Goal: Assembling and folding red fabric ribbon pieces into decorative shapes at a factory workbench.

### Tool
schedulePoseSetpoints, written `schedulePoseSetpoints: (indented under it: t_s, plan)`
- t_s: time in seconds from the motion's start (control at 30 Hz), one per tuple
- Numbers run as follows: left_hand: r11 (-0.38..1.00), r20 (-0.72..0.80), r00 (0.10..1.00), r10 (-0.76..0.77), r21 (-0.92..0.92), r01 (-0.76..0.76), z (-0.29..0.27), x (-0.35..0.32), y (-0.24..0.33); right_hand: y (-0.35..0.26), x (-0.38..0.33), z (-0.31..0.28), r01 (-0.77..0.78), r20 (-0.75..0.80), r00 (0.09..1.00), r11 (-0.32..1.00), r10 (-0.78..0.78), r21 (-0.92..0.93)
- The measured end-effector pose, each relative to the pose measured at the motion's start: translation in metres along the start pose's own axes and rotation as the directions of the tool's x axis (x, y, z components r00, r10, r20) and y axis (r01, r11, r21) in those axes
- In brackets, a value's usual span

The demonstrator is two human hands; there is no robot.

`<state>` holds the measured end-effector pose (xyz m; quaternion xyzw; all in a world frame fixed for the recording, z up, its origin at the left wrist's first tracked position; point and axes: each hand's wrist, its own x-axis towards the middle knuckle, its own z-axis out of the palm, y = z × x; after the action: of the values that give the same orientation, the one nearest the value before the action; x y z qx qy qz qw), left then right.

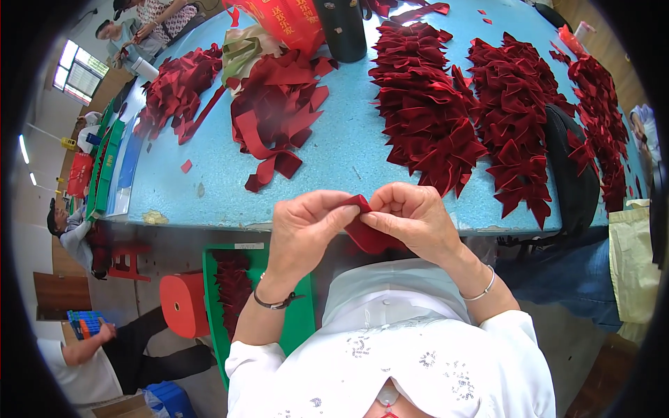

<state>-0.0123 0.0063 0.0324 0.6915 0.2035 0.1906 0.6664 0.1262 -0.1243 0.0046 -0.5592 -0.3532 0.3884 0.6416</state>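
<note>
Both my hands meet just in front of the near edge of the light blue table (334, 150). My left hand (304, 228) and my right hand (410, 218) pinch a folded piece of dark red velvet ribbon (365, 235) between thumbs and fingers; most of it hangs below my fingers. On the table beyond lie loose red ribbon strips (275, 111) and rows of finished dark red bows (426, 111), with more bows (517, 118) to the right.
A dark bottle (343, 28) and a red bag (289, 21) stand at the far edge. A green crate (301, 320) with red pieces and a red stool (182, 304) sit below left. Other people work at the left and far end. A black bag (575, 177) lies right.
</note>
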Motion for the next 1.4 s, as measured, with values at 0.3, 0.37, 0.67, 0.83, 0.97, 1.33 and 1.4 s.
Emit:
schedulePoseSetpoints:
  t_s: [0.3, 0.37, 0.67, 0.83, 0.97, 1.33, 1.4]
  plan:
    - [0.997, 0.005, 0.997, 0.081, 0.008, -0.081, -0.023, 0.012, 0.018, 0.007, 0.009, -0.010, 0.205, 0.025, 0.978, 0.977, -0.207, 0.048]
    - [0.997, 0.037, 0.997, 0.069, -0.018, -0.068, -0.021, 0.012, 0.025, 0.004, 0.012, -0.009, 0.311, 0.002, 0.950, 0.950, -0.311, 0.021]
    - [0.996, -0.049, 0.995, 0.088, -0.032, -0.089, -0.019, 0.008, 0.029, 0.004, 0.015, 0.006, 0.049, 0.247, 0.965, 0.987, -0.086, 0.151]
    - [0.964, -0.005, 0.997, -0.081, -0.256, 0.077, -0.018, 0.010, 0.030, 0.010, 0.012, 0.005, 0.021, 0.200, 0.977, 0.969, -0.072, 0.245]
    - [0.913, 0.123, 0.969, -0.216, -0.325, 0.245, -0.018, 0.010, 0.023, 0.008, 0.009, 0.000, -0.014, 0.220, 0.975, 0.968, -0.042, 0.249]
    - [0.995, -0.069, 0.997, -0.041, -0.094, 0.035, -0.019, 0.010, -0.004, 0.014, 0.011, -0.001, -0.063, 0.190, 0.981, 0.989, 0.037, 0.133]
    - [0.994, -0.073, 0.996, -0.055, -0.101, 0.047, -0.018, 0.010, -0.004, 0.016, 0.012, -0.001, -0.072, 0.189, 0.981, 0.989, 0.046, 0.131]
